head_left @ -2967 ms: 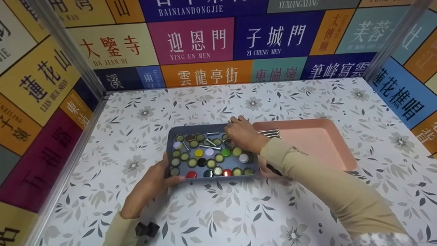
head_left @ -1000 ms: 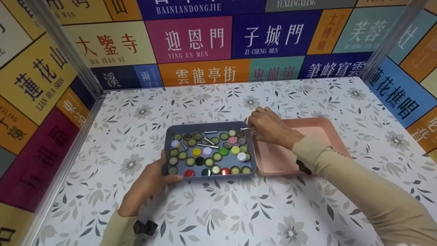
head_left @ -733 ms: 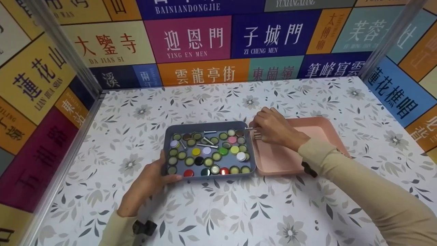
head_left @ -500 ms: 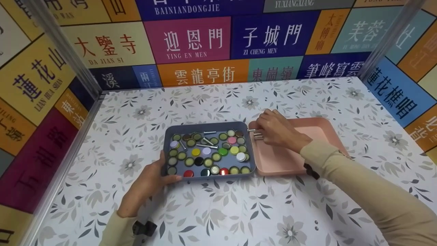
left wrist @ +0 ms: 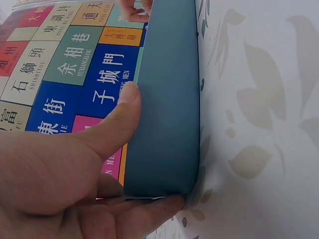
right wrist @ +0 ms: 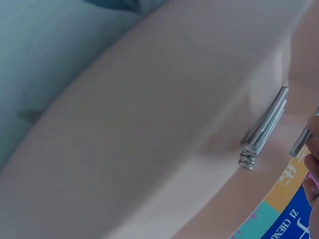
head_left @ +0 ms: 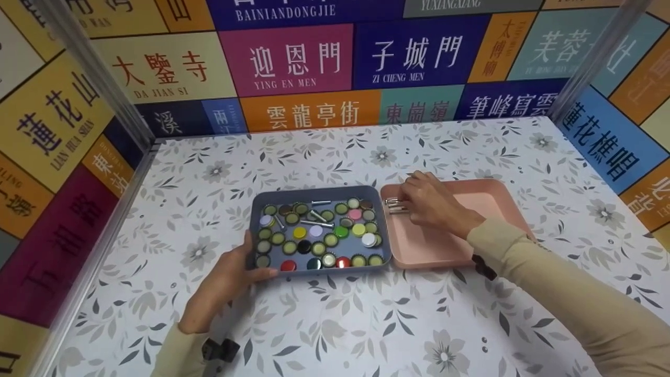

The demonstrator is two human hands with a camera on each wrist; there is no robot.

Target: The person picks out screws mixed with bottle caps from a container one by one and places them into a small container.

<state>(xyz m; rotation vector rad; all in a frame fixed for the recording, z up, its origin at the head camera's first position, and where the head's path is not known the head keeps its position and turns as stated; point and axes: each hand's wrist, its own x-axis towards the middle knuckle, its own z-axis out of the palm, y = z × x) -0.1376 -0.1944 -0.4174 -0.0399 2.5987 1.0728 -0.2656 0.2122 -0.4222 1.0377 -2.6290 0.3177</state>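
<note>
A blue-grey tray (head_left: 314, 193) holds many bottle caps (head_left: 316, 231) and several silver screws (head_left: 316, 223). My left hand (head_left: 225, 275) grips its near left corner, and the left wrist view shows the thumb (left wrist: 119, 117) at the rim and the fingers (left wrist: 144, 214) bent round the end wall. Over the left end of the pink tray (head_left: 455, 251) is my right hand (head_left: 434, 201). Its fingers pinch a threaded screw (right wrist: 300, 142), seen at the edge of the right wrist view. Beneath it, a small bundle of screws (right wrist: 263, 124) lies side by side in the pink tray.
Both trays stand side by side, long edges in line, on a white table (head_left: 314, 324) with a leaf pattern. Behind it rises a wall (head_left: 309, 63) of coloured panels with lettering. Metal posts (head_left: 591, 68) mark the back corners. Dark straps (head_left: 220, 350) sit at the wrists.
My right hand has moved from the blue-grey tray rightward over the pink tray, carrying a screw, and then lower towards the screws there. My left hand has stayed at its corner.
</note>
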